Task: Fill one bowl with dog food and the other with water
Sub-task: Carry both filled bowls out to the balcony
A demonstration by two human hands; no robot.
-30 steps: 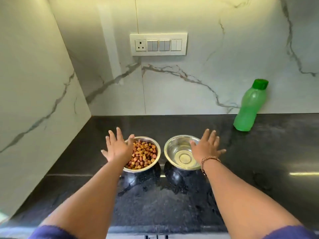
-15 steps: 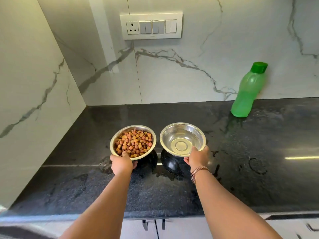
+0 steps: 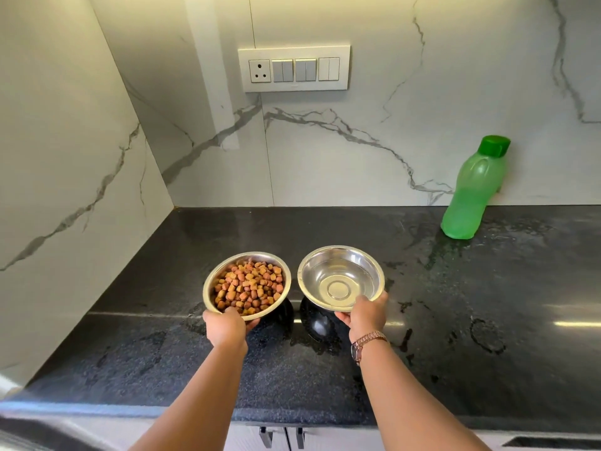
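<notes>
Two round steel bowls, kibble-filled bowl (image 3: 247,284) and water bowl (image 3: 341,277), now sit gripped, hands having dropped from above. Left hand (image 3: 226,327) and right hand (image 3: 366,315) fingers clasp near rims. Filling looks done.

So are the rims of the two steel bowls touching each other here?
Apart. The head view shows a strip of dark counter between the rim of the kibble bowl and the rim of the water bowl, each held in one hand.

No readable text or labels anywhere.
</notes>
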